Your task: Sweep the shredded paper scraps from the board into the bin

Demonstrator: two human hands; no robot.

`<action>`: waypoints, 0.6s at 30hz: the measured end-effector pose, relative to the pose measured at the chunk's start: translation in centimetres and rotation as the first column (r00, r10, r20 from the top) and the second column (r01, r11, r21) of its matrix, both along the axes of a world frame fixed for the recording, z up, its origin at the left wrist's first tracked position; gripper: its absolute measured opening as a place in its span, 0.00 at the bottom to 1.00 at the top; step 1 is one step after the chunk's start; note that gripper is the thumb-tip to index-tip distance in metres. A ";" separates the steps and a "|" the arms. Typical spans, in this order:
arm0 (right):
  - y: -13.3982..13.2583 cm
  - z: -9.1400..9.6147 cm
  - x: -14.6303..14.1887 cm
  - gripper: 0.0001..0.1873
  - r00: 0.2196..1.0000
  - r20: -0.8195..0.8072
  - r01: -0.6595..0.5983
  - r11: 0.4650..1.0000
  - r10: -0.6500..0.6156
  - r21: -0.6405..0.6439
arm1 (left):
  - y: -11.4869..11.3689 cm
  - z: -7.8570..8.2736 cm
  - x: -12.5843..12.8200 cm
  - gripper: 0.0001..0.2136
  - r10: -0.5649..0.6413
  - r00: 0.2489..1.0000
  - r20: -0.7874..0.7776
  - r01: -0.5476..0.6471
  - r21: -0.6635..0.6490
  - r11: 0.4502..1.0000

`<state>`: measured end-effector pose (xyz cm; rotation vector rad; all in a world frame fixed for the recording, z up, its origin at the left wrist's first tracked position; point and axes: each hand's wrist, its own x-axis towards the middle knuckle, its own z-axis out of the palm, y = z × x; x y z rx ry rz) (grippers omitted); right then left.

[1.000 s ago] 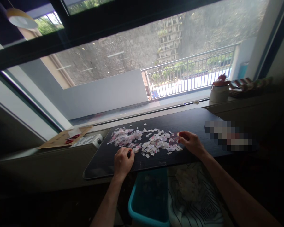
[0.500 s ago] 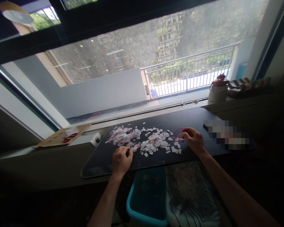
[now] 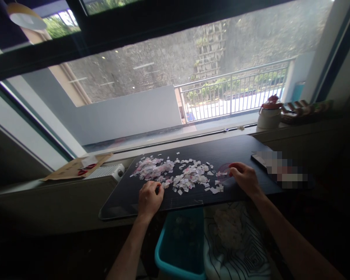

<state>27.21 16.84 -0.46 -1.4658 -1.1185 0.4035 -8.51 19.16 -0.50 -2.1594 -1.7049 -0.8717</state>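
Many small cut pieces of white and pinkish paper lie in two loose heaps on the dark table. At the near edge of the left heap rests my left hand, its fingers curled closed; whatever may be inside them is hidden. On the right, my right hand pinches a see-through reddish rounded piece between thumb and fingers. That piece hangs over or touches the right fringe of the paper bits; its exact kind cannot be made out.
Below the table's near edge are a teal plastic tub and a striped cloth bearing a pale pile. A partly blurred flat item lies at the table's right. A jug stands on the sill; brown paper lies left.
My right hand has moved a little to the right with the reddish see-through piece, away from the paper heap. My left hand stays in place. The view has shifted slightly.
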 end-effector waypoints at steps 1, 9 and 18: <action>0.1 -0.1 0.0 0.11 1.000 0.000 0.017 1.000 -0.017 0.005 | 0.0 0.0 0.0 0.09 -0.001 1.000 0.000 0.001 -0.001 1.000; 0.2 -0.2 0.1 0.09 1.000 -0.004 0.010 1.000 -0.010 -0.007 | 0.1 0.0 -0.1 0.09 -0.005 1.000 -0.002 0.005 -0.001 1.000; -0.2 0.6 -0.6 0.11 0.982 -0.038 -0.184 0.983 0.184 -0.005 | 0.0 0.0 0.0 0.09 -0.003 1.000 -0.002 0.003 0.006 1.000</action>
